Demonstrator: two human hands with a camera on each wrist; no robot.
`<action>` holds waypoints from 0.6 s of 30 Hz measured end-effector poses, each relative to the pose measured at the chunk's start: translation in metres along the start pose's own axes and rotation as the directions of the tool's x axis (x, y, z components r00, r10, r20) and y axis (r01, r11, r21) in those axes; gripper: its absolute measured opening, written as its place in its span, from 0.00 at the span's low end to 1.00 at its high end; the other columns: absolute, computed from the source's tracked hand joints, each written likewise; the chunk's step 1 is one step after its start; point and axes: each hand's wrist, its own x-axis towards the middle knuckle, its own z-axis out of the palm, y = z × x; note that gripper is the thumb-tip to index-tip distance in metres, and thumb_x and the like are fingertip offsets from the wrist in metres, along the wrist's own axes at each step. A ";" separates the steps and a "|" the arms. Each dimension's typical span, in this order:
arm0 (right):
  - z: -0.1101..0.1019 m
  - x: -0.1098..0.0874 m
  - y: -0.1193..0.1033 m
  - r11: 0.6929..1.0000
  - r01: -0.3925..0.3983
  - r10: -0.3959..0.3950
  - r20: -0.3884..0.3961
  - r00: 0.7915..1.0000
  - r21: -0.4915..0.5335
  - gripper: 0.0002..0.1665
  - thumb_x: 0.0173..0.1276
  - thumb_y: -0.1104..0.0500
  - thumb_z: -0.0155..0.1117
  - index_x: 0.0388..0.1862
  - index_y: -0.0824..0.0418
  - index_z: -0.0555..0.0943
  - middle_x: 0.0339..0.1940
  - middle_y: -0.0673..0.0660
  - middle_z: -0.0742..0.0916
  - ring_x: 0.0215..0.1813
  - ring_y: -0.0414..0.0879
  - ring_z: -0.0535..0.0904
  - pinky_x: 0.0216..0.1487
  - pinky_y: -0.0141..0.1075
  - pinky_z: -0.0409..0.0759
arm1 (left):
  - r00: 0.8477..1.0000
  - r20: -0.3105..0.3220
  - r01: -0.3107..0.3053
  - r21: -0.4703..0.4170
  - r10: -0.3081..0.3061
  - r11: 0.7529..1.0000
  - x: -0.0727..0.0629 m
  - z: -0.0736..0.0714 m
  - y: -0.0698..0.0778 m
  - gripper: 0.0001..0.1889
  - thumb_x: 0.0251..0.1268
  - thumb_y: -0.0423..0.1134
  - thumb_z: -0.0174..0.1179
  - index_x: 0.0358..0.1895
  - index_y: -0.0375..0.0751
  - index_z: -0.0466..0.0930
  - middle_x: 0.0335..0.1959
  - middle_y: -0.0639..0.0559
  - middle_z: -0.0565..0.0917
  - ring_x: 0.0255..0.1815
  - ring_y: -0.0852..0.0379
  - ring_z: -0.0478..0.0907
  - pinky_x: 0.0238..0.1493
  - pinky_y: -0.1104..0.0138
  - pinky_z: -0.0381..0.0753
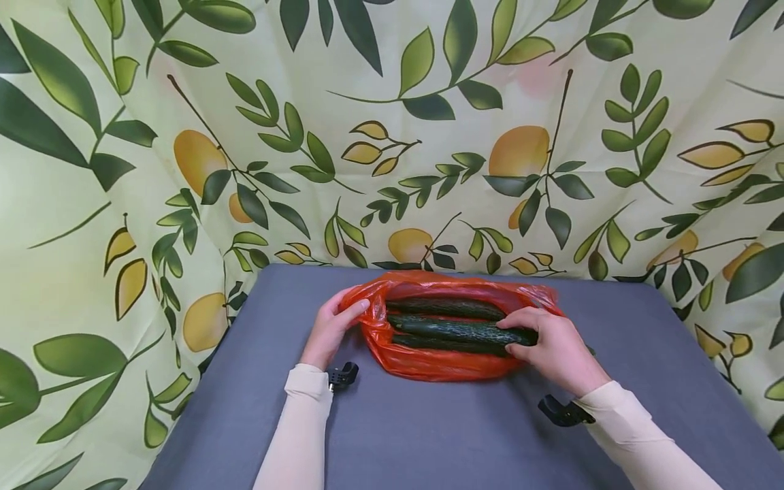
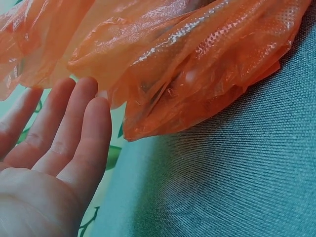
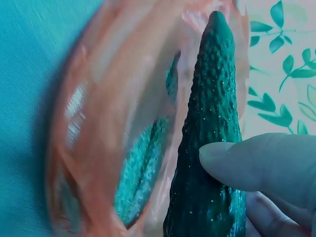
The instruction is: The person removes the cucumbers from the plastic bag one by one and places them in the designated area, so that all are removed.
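A red plastic bag [image 1: 441,367] lies on the table, its mouth spread wide. Inside are several dark green, bumpy cucumbers, lying side by side. My right hand [image 1: 551,344] grips the right end of the middle cucumber [image 1: 453,329], thumb on one side and fingers on the other. In the right wrist view that cucumber [image 3: 210,123] is raised over the bag's film, its tapered end pointing away. My left hand [image 1: 331,327] holds the bag's left edge, the thumb over the rim and the fingers behind it. The left wrist view shows those fingertips [image 2: 89,86] against the thin film.
The table has a grey-blue cloth cover [image 1: 416,435]. A curtain [image 1: 380,170] with leaves and yellow fruit hangs behind and along the sides. A small black camera [image 1: 343,376] is on the left wrist, another camera [image 1: 563,412] on the right.
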 end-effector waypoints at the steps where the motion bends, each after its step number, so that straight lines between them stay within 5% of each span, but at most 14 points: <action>1: 0.000 -0.006 -0.002 1.000 -0.001 0.001 -0.007 1.000 0.001 0.22 0.60 0.64 0.84 0.53 0.49 0.92 0.55 0.51 0.92 0.59 0.52 0.85 0.57 0.47 0.85 | 1.000 0.001 -0.003 -0.004 0.003 1.000 0.000 0.000 0.000 0.25 0.76 0.45 0.69 0.72 0.45 0.80 0.65 0.44 0.86 0.54 0.57 0.87 0.59 0.68 0.88; 8: 0.021 -0.045 -0.018 1.000 -0.012 0.012 -0.031 0.999 -0.001 0.25 0.56 0.64 0.87 0.51 0.45 0.92 0.54 0.47 0.91 0.60 0.50 0.86 0.60 0.56 0.85 | 1.000 0.000 0.006 -0.003 -0.006 1.000 -0.001 -0.002 0.000 0.26 0.76 0.45 0.68 0.73 0.44 0.79 0.64 0.45 0.86 0.53 0.58 0.87 0.59 0.68 0.88; 18: 0.073 -0.070 -0.029 0.996 0.036 -0.039 0.029 0.999 0.079 0.26 0.54 0.65 0.87 0.48 0.41 0.91 0.50 0.36 0.89 0.56 0.40 0.86 0.59 0.44 0.87 | 1.000 -0.004 0.019 -0.028 -0.019 0.999 0.000 -0.001 0.000 0.25 0.75 0.42 0.69 0.71 0.42 0.80 0.60 0.48 0.87 0.51 0.58 0.87 0.58 0.69 0.88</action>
